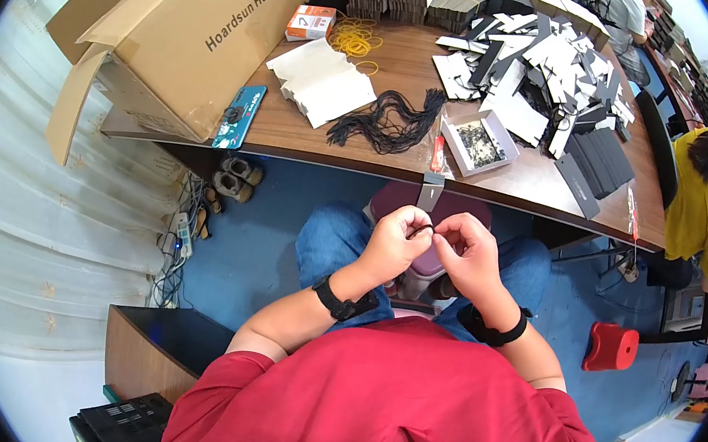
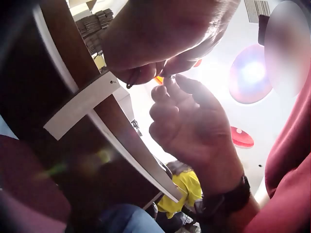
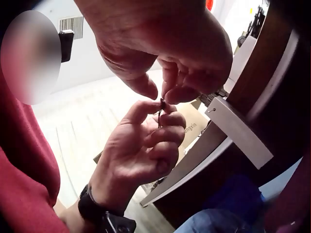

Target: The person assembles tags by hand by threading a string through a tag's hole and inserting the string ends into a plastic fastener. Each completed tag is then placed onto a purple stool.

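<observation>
A thin black cord (image 3: 159, 116) is pinched between the thumb and fingers of my left hand (image 1: 395, 244), its loop hanging beside the fingers in the left wrist view. My right hand (image 1: 469, 255) meets it fingertip to fingertip, thumb and index finger pinching at the cord's knotted end; the fingertips hide that part. Beyond the hands a narrow card tag (image 1: 430, 192) with a small hole hangs at the table edge, grey in the head view and pale in the wrist views. Neither hand touches the tag.
On the table (image 1: 293, 141) lie a bundle of black cords (image 1: 390, 121), an open white box (image 1: 479, 143) of small dark pieces, a heap of tags (image 1: 530, 67) and a large carton (image 1: 193, 31). A person in yellow (image 1: 702, 193) is at the right.
</observation>
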Motion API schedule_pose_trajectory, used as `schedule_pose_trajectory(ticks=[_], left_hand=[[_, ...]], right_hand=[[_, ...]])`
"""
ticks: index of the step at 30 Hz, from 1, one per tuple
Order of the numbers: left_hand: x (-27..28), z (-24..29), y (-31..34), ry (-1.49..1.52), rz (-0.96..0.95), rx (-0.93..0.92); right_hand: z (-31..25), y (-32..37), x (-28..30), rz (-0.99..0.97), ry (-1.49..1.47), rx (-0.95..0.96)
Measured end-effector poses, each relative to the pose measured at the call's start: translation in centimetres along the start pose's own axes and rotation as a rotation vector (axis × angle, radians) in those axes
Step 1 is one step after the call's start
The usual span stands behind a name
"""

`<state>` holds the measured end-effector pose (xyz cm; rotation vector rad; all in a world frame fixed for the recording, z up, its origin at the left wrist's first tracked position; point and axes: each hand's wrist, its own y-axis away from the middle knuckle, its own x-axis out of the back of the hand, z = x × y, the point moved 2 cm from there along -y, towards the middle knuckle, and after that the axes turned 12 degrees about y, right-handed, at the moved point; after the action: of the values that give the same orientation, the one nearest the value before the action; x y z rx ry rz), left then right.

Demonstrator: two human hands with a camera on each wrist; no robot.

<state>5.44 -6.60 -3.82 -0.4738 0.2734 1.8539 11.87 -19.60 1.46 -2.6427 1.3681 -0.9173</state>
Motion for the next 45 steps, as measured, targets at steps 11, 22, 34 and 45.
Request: schedule_pose_trajectory(ticks=[11, 22, 34, 45], left_hand=[[-0.1, 1.5, -0.2, 0.496, -0.080, 0.441], [-0.2, 1.8, -0.2, 0.540, -0.036, 0.401], [0.1, 2.1, -0.4, -0.042, 0.012, 0.015], [-0.3, 2.7, 0.1, -0.118, -0.022, -0.011]], right_hand=[[0.5, -0.4, -0.3, 0.040, 0.026, -0.031], [-0.6, -0.3, 0.3, 0.129, 0.130, 0.139], [-0.6, -0.1, 0.9, 0.217, 0.302, 0.275], [1.2, 0.9, 1.3, 0.022, -0.148, -0.101]])
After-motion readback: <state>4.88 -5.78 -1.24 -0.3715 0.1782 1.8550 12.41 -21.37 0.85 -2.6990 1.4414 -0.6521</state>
